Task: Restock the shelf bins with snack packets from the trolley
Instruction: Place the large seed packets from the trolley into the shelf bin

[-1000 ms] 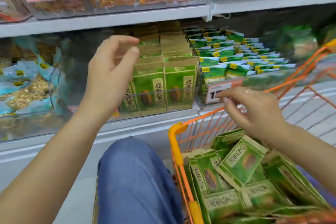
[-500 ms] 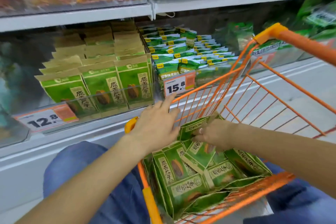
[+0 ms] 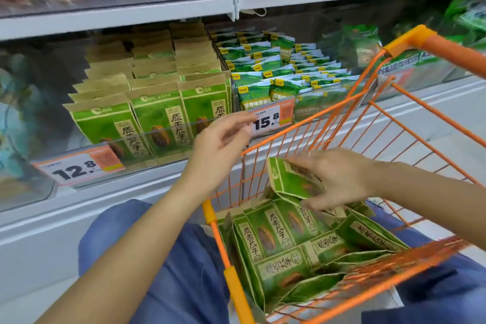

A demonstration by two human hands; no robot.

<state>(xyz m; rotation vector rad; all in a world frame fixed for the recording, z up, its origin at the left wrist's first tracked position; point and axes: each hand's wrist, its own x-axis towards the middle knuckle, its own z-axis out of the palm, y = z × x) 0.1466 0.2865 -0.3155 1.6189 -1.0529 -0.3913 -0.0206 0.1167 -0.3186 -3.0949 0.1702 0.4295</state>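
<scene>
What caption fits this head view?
Right hand lifts a green packet from the orange trolley; left hand hovers open by the shelf bin.

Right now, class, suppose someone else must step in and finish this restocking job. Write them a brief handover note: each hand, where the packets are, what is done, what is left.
Left hand: open, holding nothing, raised between the shelf bin and the trolley.
Right hand: gripping one green packet, lifted above the pile in the trolley.
Bin: three rows of matching green packets stand upright behind the 12.8 price tag.
Done: bin is largely filled.
Left: place the held packet in the bin, then move over the trolley packets, which lie loose and unsorted.
</scene>
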